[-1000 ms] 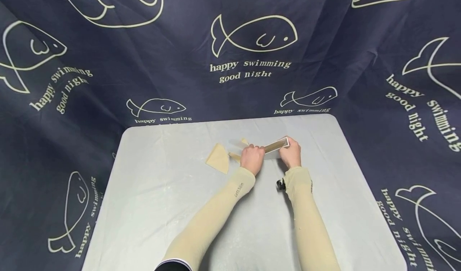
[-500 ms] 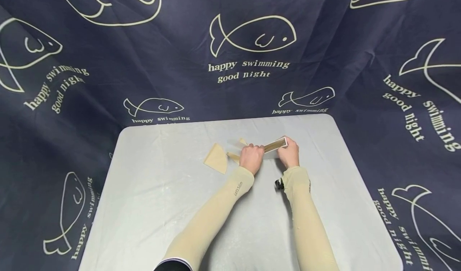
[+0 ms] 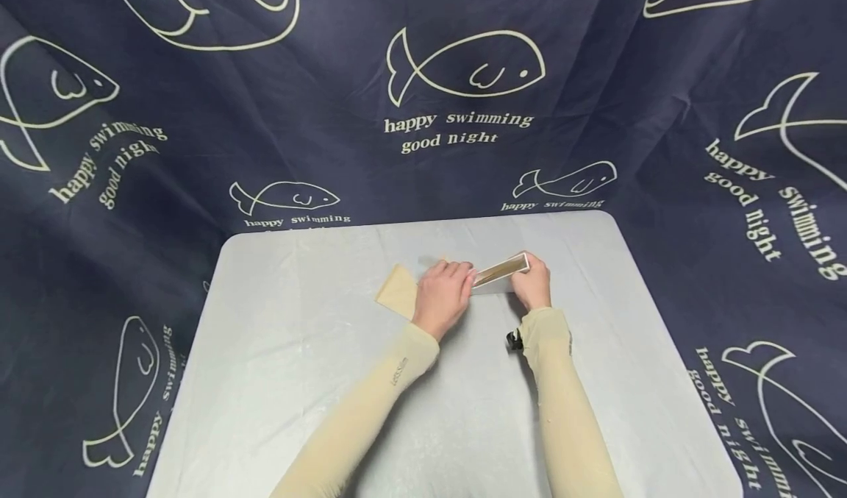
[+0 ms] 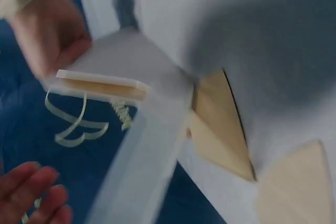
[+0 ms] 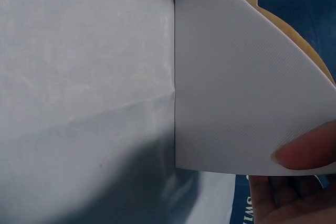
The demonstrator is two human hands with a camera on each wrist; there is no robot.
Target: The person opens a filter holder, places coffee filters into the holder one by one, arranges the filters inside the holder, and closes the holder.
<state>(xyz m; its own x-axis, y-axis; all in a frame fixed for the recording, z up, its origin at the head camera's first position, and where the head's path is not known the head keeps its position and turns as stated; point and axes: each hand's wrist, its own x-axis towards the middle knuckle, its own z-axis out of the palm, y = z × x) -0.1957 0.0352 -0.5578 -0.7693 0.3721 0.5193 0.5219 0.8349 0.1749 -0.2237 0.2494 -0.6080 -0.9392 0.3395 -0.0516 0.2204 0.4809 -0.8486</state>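
My right hand [image 3: 533, 285] grips the right end of a narrow white box [image 3: 495, 287], its thumb [image 5: 312, 148] on the box's ribbed side in the right wrist view. Tan paper [image 4: 105, 86] shows inside the long open slot. My left hand [image 3: 442, 296] is at the box's left end, overlapping it in the head view. In the left wrist view its loosely bent fingers [image 4: 34, 195] are apart from the box. A frosted clear flap [image 4: 142, 166] juts from the box there. Beside it lies a folded tan coffee filter [image 4: 218, 124].
Another fan-shaped tan coffee filter [image 3: 395, 290] lies flat on the grey-covered table [image 3: 298, 380], left of my left hand. Behind the table hangs a dark blue fish-print curtain [image 3: 450, 174]. A black clip-like piece [image 3: 514, 340] is at my right wrist.
My left hand has slid left and slightly nearer, uncovering more of the box's slot and covering part of the flat filter. My right hand and the box hold their place.
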